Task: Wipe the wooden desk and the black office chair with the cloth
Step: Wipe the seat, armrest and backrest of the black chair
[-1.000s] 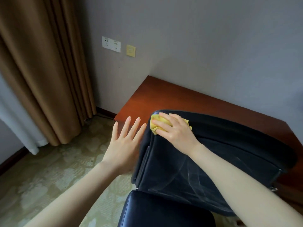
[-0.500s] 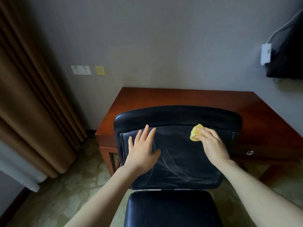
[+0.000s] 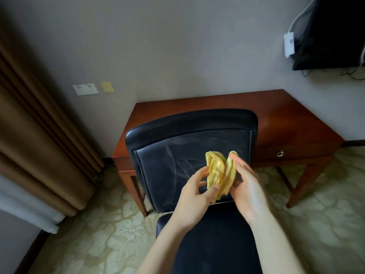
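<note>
Against the far wall stands the wooden surface (image 3: 292,117); near it, the black chair (image 3: 189,139). Both hands, left hand (image 3: 195,191) and right hand (image 3: 246,186), grasp the yellow cloth (image 3: 219,173) with curled fingers (image 3: 212,191) before the backrest.

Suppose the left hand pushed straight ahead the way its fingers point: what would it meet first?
The left hand already pinches the yellow cloth; beyond it, probably the black chair's backrest, though depth is unclear.

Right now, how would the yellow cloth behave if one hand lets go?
The yellow cloth looks floppy: it bunches and folds between the left hand and the right hand. It probably would droop from the remaining hand. It seems light, being thin fabric.
</note>
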A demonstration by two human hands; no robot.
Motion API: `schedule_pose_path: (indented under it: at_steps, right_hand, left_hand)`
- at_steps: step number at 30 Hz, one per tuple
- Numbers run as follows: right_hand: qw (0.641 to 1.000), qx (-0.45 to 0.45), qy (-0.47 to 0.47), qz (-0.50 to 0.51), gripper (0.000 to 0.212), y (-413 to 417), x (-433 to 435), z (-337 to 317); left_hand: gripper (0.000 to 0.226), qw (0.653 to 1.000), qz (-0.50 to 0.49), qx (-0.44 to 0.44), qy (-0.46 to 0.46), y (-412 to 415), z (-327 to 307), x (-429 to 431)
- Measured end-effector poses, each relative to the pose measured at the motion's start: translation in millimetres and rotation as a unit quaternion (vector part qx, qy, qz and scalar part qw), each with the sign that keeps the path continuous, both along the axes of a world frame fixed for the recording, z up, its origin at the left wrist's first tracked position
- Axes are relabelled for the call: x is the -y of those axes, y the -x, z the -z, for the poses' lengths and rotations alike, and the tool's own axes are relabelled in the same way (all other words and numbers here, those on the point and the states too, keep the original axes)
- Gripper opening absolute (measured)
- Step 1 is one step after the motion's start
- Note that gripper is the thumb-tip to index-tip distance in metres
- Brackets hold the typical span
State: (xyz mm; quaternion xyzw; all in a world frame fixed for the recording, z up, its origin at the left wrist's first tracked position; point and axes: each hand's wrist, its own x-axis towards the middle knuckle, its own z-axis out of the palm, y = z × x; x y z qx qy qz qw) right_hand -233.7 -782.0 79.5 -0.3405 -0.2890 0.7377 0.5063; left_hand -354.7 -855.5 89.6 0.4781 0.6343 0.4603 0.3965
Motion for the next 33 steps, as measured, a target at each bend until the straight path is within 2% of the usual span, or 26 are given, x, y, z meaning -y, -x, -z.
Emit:
schedule_pose_path:
  at_steps: [4, 7, 13, 21, 26, 30, 31, 33]
  right_hand:
    - [0.994, -0.068, 0.07, -0.038, 0.032, 8.0, 52.9, 11.9]
    - [0.992, -0.085, 0.078, -0.04, 0.034, 21.3, 87.7, 12.6]
    - [0.997, -0.038, 0.057, -0.024, 0.041, 21.2, 112.6, 6.8]
    - [0.999, -0.022, 0.039, 0.008, 0.041, -20.9, 115.8, 3.6]
    - [1.0, -0.004, 0.005, -0.001, 0.052, -70.3, 87.5, 5.1]
    - [0.999, 0.003, 0.0, -0.052, 0.057, -119.7, 54.3, 15.6]
    - [0.997, 0.011, 0.002, -0.072, 0.057, -136.3, 43.7, 20.0]
    - [0.993, 0.033, 0.002, -0.117, 0.053, -170.6, 23.4, 22.2]
  left_hand:
    - [0.042, 0.999, 0.021, 0.033, -0.004, 7.8, -6.5, 27.1]
    - [0.036, 0.998, 0.009, 0.069, 0.001, 22.7, -3.0, 44.8]
    - [0.036, 0.994, -0.006, 0.105, -0.019, 36.6, 11.1, 63.4]
    - [0.036, 0.993, 0.037, 0.106, -0.027, -2.7, 14.8, 67.3]
    - [0.05, 0.994, -0.017, 0.105, -0.009, -57.0, 14.6, 44.9]
    - [0.093, 0.968, -0.053, 0.232, 0.075, -111.4, 24.1, 16.1]
    - [0.098, 0.958, -0.064, 0.261, 0.095, -128.3, 27.6, 8.0]
    - [0.087, 0.944, -0.067, 0.302, 0.115, -161.8, 36.4, -2.5]
